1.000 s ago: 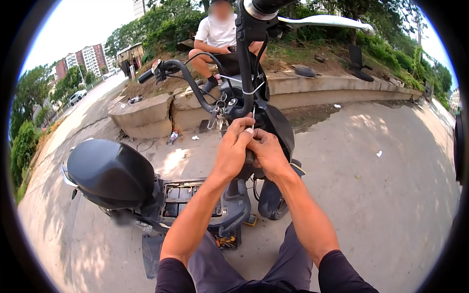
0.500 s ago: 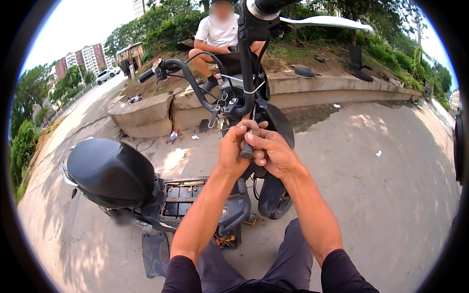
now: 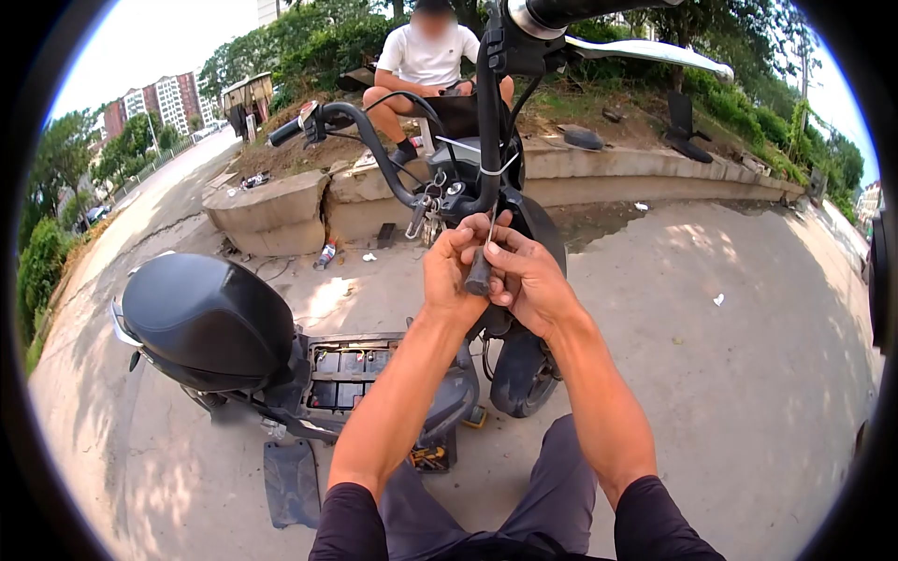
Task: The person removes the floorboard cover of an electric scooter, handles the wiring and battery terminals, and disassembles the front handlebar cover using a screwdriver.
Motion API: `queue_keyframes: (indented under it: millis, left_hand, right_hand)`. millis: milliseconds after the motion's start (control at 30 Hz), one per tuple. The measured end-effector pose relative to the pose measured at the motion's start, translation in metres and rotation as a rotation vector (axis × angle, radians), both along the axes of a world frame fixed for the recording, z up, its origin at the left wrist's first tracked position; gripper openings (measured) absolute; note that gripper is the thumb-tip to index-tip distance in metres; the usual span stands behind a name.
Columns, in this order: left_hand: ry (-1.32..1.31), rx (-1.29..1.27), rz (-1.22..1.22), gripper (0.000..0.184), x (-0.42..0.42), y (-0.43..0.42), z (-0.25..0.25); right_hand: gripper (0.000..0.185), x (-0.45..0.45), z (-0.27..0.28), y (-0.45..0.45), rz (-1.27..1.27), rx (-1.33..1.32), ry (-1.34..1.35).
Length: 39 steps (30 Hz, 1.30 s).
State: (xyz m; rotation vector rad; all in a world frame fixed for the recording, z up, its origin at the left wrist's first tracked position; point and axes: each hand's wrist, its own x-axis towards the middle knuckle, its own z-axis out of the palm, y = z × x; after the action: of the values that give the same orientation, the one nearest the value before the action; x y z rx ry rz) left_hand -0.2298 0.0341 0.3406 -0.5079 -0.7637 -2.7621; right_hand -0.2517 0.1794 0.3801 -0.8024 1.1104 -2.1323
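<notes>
Both hands meet in front of the steering column of an electric scooter (image 3: 454, 192). Between them is a screwdriver (image 3: 478, 275), its dark, thick handle end towards me and its thin shaft pointing up and away. My left hand (image 3: 451, 266) is closed, with the fingers bent against the left side of the handle. From the right, my right hand (image 3: 531, 280) pinches at the upper handle and shaft with thumb and fingers. The fingers hide the shaft's tip. A bunch of keys (image 3: 430, 210) hangs beside the ignition, just beyond my left fingers.
The scooter's black seat (image 3: 210, 318) stands left of its uncovered battery bay (image 3: 341, 379). Below lie a tool box (image 3: 432, 456) and a dark floor mat (image 3: 291, 481). A seated person (image 3: 430, 61) is on the low concrete ledge (image 3: 645, 178). The brake lever (image 3: 655, 54) juts out above.
My view has shifted slightly. The screwdriver has turned a little between my hands, and more of its shaft shows. Both hands stay on it.
</notes>
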Motion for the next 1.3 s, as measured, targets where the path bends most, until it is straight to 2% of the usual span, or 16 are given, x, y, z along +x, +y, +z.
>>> queue_keyframes:
  millis: [100, 167, 267, 400, 500, 567, 633, 700, 800, 900, 967, 1100, 1133, 1233, 1267, 1300]
  left_hand:
    - [0.076, -0.016, -0.109, 0.033, -0.003, -0.008, -0.004]
    - [0.06, -0.031, -0.069, 0.034, 0.0, -0.006, 0.0]
    - [0.022, -0.038, 0.035, 0.034, 0.002, 0.007, 0.007]
    - [-0.112, 0.001, 0.101, 0.034, 0.014, 0.017, 0.022]
    - [0.111, 0.013, -0.148, 0.034, -0.006, -0.011, -0.003]
    - [0.115, 0.003, -0.174, 0.035, -0.01, -0.016, -0.008]
    - [0.09, 0.017, -0.1, 0.034, -0.007, -0.009, -0.005]
    - [0.033, 0.056, 0.078, 0.033, -0.005, 0.007, -0.002]
    - [-0.055, 0.101, 0.171, 0.032, 0.001, 0.018, 0.011]
    - [-0.046, -0.015, 0.114, 0.03, 0.003, 0.012, 0.007]
    - [-0.094, -0.127, 0.239, 0.025, -0.001, 0.016, 0.005]
    - [-0.139, -0.425, 0.594, 0.014, 0.002, 0.033, 0.01]
    - [-0.113, -0.498, 0.709, 0.017, 0.002, 0.035, 0.009]
    - [-0.147, -0.927, 1.317, 0.023, 0.004, 0.032, 0.006]
    - [-0.131, -1.062, 1.535, 0.035, 0.007, 0.029, 0.007]
    - [-0.108, -1.14, 1.643, 0.038, 0.007, 0.028, 0.013]
  right_hand:
    - [0.023, 0.001, -0.003, -0.003, -0.026, 0.002, 0.002]
    - [0.027, -0.01, -0.016, -0.009, -0.024, 0.015, 0.036]
    - [0.035, -0.003, -0.009, -0.008, -0.088, 0.054, -0.017]
    - [0.04, 0.0, -0.005, -0.005, -0.109, 0.123, 0.044]
    - [0.041, 0.001, -0.003, -0.001, -0.119, 0.192, 0.096]
    - [0.041, -0.004, -0.01, 0.0, -0.133, 0.214, 0.115]
    - [0.041, -0.004, -0.011, 0.0, -0.166, 0.256, 0.152]
    - [0.04, -0.004, -0.011, 0.002, -0.176, 0.327, 0.198]
    - [0.039, -0.002, -0.005, 0.007, -0.19, 0.42, 0.267]
    - [0.039, 0.0, -0.008, 0.01, -0.27, 0.417, 0.366]
    - [0.038, -0.009, -0.02, 0.01, -0.332, 0.416, 0.523]
    - [0.036, -0.002, -0.026, 0.027, -0.345, 0.389, 0.495]
    - [0.036, 0.002, -0.025, 0.033, -0.345, 0.378, 0.487]
    - [0.033, 0.006, -0.031, 0.048, -0.388, 0.364, 0.471]
    - [0.032, 0.007, -0.035, 0.052, -0.408, 0.347, 0.466]
    - [0.032, 0.009, -0.039, 0.055, -0.427, 0.331, 0.458]
